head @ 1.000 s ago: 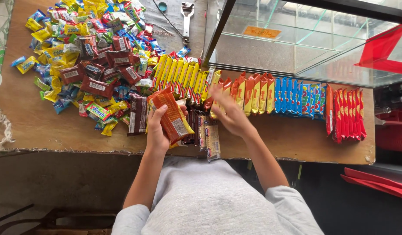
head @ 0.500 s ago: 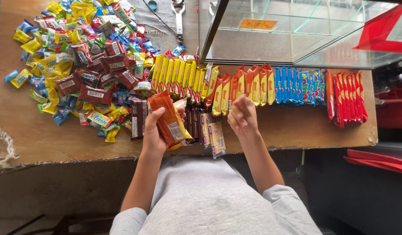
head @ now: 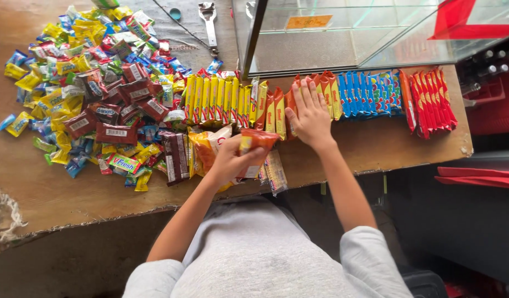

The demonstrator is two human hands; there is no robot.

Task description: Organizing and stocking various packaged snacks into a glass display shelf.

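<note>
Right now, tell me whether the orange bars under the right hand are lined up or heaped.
Lined up. The orange bars lie side by side in one row on the table; the right hand lies flat on them.

Left hand (head: 232,160) curled closed, forearm angled up from the body; right hand (head: 308,113) flat, fingers spread, palm down, arm extended.

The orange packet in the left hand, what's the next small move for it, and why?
Probably slide the orange packet up into the row, beside the orange bars under the right hand. The left hand has a grip on it just below that row, the right hand lies flat on the orange bars as if steadying them, and the colours match.
</note>
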